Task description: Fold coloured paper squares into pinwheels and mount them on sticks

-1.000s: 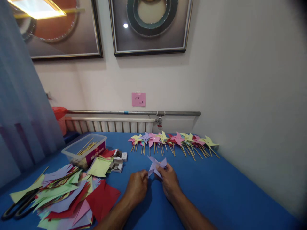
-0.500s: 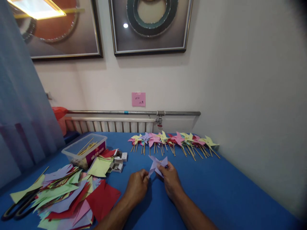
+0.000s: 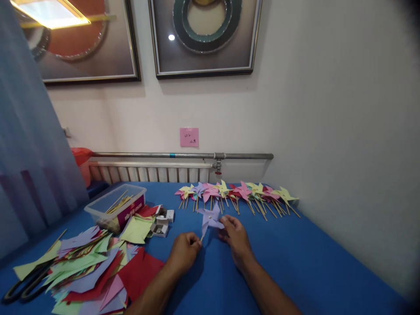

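A light purple paper pinwheel (image 3: 210, 217), a pin at its centre, is held up over the blue table in the head view. My left hand (image 3: 186, 252) is closed on its thin stick, just below the blades. At the pinwheel's right blade is my right hand (image 3: 235, 238), fingers curved and apart, the fingertips at the blade's edge; whether they touch it I cannot tell. Behind it lies a row of pinwheels on sticks (image 3: 243, 191), in pink, yellow, purple and red.
To the left, a pile of coloured paper (image 3: 88, 271) partly covers black-handled scissors (image 3: 28, 284). A clear plastic box (image 3: 95, 209) holds thin sticks. Beside it sit small open boxes of pins (image 3: 160, 228). A pipe (image 3: 151, 155) runs along the wall behind the table.
My right fingers have come off the pinwheel's centre and moved to its right edge. The pinwheel has turned its face towards me, showing its pin. My left hand has shifted slightly left.
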{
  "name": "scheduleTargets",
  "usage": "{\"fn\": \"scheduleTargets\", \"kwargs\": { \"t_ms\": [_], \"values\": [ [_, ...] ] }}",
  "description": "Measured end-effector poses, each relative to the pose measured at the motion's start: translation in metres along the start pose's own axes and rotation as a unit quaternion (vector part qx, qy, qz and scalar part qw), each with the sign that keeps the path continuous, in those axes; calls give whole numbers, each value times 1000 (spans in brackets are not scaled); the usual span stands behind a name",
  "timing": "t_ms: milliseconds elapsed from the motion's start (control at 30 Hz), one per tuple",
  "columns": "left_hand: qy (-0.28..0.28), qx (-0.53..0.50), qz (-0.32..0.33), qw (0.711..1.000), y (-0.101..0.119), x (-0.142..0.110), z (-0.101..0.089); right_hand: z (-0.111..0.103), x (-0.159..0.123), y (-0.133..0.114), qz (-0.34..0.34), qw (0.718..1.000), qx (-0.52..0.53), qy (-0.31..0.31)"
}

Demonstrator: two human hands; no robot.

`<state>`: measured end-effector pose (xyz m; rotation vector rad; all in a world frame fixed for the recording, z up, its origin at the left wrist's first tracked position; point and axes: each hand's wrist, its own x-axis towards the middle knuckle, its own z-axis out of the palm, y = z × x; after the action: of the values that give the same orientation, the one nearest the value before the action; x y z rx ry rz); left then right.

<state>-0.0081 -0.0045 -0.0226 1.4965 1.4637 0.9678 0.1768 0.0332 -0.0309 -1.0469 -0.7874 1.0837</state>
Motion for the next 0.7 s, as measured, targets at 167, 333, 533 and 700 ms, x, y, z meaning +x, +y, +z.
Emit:
{"fn": "scheduleTargets", "kwargs": {
  "t_ms": [167, 333, 533, 700],
  "values": [
    [22, -146, -88, 985, 2, 6, -1, 6, -25, -1, -87, 983, -135, -86],
    [57, -238, -76, 967, 0, 10, -3, 23, -67, 6, -158, 907, -323, -221],
    [84, -270, -49, 958, -2, 11, -3, 26, -74, 5, -151, 889, -373, -218],
    [79, -273, -53, 957, 0, 11, -2, 24, -72, 8, -151, 885, -394, -197]
  ]
}}
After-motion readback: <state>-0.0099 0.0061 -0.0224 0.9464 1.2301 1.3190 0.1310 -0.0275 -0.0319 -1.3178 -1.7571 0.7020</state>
